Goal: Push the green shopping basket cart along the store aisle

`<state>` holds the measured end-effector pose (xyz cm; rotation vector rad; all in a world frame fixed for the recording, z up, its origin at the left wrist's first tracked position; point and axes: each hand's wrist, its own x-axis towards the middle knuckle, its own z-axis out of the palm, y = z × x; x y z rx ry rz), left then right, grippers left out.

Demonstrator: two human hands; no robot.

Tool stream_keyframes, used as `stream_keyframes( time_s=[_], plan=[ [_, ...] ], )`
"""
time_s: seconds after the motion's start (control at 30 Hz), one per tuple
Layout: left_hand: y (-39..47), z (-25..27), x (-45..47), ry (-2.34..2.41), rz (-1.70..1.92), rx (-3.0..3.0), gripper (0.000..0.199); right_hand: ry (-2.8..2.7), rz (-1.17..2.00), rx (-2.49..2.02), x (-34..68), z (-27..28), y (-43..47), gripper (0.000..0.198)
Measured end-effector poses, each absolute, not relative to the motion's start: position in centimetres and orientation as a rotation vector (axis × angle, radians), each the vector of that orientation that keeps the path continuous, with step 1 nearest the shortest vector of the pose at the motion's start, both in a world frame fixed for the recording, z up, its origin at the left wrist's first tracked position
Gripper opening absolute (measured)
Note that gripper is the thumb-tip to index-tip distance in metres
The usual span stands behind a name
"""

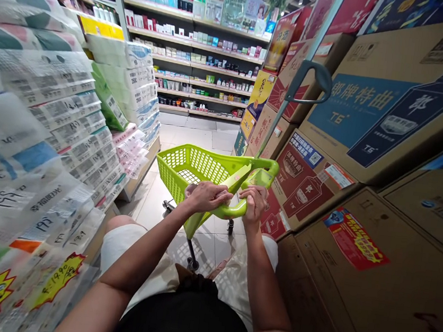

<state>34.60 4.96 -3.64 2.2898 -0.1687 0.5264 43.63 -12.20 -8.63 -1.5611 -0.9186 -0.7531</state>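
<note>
Many paper packs (69,82) stacked at left: they could slide if brushed | left grip (208,195) clasped on green cart (174,174), which stands on aisle floor (149,190) | right grip (255,199) wrapped around its handle (234,210); uneven push may, I think, swing it | tall pole (329,21) and cartons (356,104) at right: pole might snag one.

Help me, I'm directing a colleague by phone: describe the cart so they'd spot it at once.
Face the shelving at the aisle's far end, wrapped packs on the left, cartons on the right. On the tiled floor between stands the cart, with the left hand and right hand at its near end. Its lime-green latticed basket and wheels set it apart from the stacks either side.
</note>
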Motion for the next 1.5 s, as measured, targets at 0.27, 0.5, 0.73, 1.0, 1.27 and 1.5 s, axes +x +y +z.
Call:
stream_keyframes(
  time_s=[0.27, 0.5, 0.73, 1.0, 1.27, 1.5],
  plan=[
    [0.9, -3.8, 33.5, -0.144, 0.702, 2.144, 0.032, -0.880, -0.772, -1.493, 44.1, -8.5, -12.4, 0.039],
    [4.5, -5.3, 33.9, -0.044, 0.615, 1.975, 0.024, -1.042, -0.624, -1.614, 45.7, -8.5, -13.6, 0.037],
    [10.3, -9.5, 34.4, 0.330, 0.899, 1.767, 0.021, -1.130, -0.592, -1.686, 46.3, -7.2, -14.6, 0.038],
    [4.7, -12.4, 33.8, 0.058, 1.218, 2.240, 0.038, -1.048, -0.860, -2.253, 39.9, -5.5, -12.7, 0.031],
    [6.7, -14.9, 34.4, 0.385, 1.326, 2.019, 0.038, -0.898, -1.001, -2.241, 41.2, -6.7, -12.8, 0.047],
    [3.3, -17.3, 35.3, 0.299, 1.426, 1.993, 0.033, -0.941, -1.001, -2.214, 42.2, -6.9, -12.7, 0.045]
  ],
)
